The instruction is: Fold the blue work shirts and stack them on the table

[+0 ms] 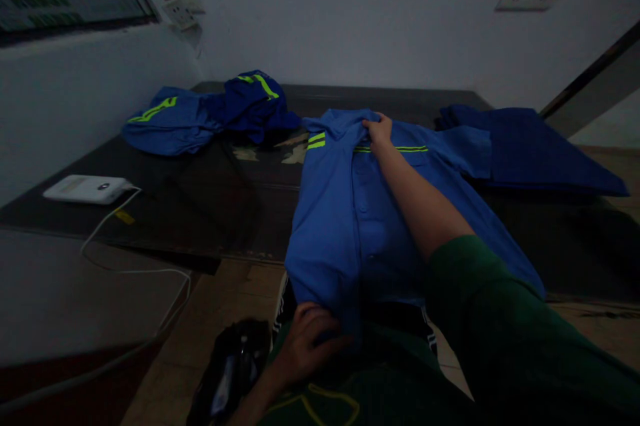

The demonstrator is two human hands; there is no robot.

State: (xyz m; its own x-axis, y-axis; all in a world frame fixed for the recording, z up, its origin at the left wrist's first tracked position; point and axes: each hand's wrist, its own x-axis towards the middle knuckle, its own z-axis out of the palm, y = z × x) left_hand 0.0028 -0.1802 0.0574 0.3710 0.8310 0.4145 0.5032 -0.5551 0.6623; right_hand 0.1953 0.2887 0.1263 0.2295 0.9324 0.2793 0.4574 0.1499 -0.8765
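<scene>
the light blue shirt [327,213] lies across the middle of the dark table [200,213], its lower front reaching past the near edge. the right hand [380,131] has its fingers closed on the collar, while the left hand [311,339], half curled, touches the hem just off the table's near edge; whether it grips, i cannot tell.

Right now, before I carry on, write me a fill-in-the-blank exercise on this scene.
The person's right hand grips the blue button-front cloth shirt near its ____, while the left hand touches its lower edge.
In this view, the folded dark-blue cloth lies to the shirt's ____.
The person's right cloth sleeve is coloured ____.
Missing words: collar; right; green.
</scene>
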